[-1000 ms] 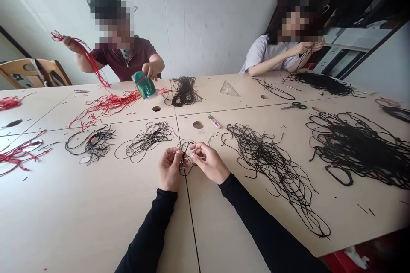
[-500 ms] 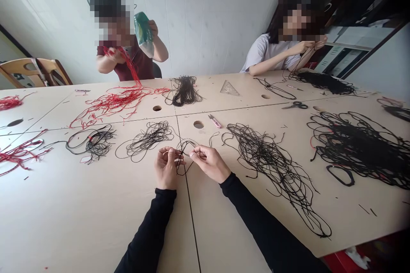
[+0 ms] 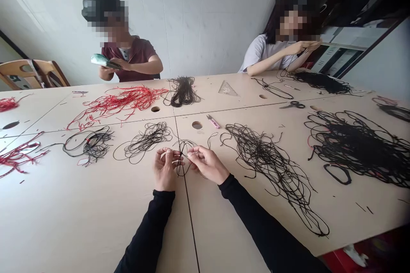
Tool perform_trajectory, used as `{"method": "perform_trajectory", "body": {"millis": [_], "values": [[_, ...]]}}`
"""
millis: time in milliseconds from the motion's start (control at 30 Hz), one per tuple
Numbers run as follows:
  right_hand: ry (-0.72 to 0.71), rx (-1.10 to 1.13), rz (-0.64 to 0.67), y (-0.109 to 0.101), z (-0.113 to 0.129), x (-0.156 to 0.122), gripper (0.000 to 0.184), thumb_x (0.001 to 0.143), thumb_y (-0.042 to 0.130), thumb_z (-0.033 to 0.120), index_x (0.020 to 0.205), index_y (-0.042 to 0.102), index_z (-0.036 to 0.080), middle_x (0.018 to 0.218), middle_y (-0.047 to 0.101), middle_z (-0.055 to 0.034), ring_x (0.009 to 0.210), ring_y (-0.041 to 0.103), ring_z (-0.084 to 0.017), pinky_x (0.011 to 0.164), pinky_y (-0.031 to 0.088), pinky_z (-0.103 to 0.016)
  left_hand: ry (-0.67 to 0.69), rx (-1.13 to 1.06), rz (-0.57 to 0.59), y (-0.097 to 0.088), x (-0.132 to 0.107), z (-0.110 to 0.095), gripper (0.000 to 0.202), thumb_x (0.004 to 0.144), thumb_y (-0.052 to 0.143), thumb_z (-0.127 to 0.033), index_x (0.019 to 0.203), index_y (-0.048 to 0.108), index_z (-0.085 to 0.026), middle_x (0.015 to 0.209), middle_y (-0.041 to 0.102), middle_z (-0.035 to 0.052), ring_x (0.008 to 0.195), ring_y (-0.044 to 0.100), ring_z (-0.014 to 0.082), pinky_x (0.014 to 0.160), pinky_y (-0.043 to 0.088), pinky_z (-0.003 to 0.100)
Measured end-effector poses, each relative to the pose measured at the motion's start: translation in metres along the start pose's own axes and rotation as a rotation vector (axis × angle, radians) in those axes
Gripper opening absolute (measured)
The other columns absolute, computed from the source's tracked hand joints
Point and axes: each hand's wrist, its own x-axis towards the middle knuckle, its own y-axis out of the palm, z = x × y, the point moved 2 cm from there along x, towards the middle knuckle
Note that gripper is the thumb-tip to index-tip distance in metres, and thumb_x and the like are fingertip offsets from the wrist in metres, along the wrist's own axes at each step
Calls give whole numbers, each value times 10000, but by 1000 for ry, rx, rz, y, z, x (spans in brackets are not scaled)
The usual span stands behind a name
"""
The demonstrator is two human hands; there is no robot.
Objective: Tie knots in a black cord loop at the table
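Just above the table's middle seam, my left hand pinches a thin black cord between thumb and fingers. My right hand grips the same cord from the other side, fingers closed. Loops of the cord hang below and behind my fingertips, with a crossing or knot between the hands; its detail is too small to make out. Left of my hands lies a loose bundle of thin black cord. On the right a long tangle of black cords stretches toward the table's near edge.
Pink-handled thread snips lie beyond my hands beside a round hole. Farther off are red cords, a black hank, a set square and scissors. Two people sit across the table.
My hands stay nearly in place on the cord. Across the table, the person on the left has put down the red cords and lowered the green packet, now holding it with both hands.
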Motion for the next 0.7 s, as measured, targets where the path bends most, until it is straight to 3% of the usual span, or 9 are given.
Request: {"method": "perform_trajectory", "body": {"millis": [167, 367, 700], "values": [[-28, 34, 58, 3, 3, 0, 308, 849, 580, 412, 1010, 595, 150, 726, 657, -25, 637, 606, -139, 600, 470, -250, -33, -11, 58, 3, -2, 1, 335, 743, 707, -399, 860, 486, -177, 713, 664, 23, 580, 632, 140, 536, 541, 279], [-127, -17, -38, 1, 9, 0, 295, 856, 544, 424, 829, 625, 141, 715, 623, -18, 647, 565, -138, 617, 449, -249, -26, -10, 76, 2, 0, 1, 342, 745, 703, -410, 857, 483, -173, 721, 666, 29, 592, 627, 139, 528, 540, 275], [-88, -16, -91, -4, 9, 0, 309, 826, 571, 439, 835, 652, 141, 667, 608, -12, 580, 527, -127, 562, 419, -234, -69, -26, 136, 2, 0, 1, 328, 759, 695, -407, 862, 490, -173, 742, 662, 36, 612, 628, 142, 543, 541, 285]]}}
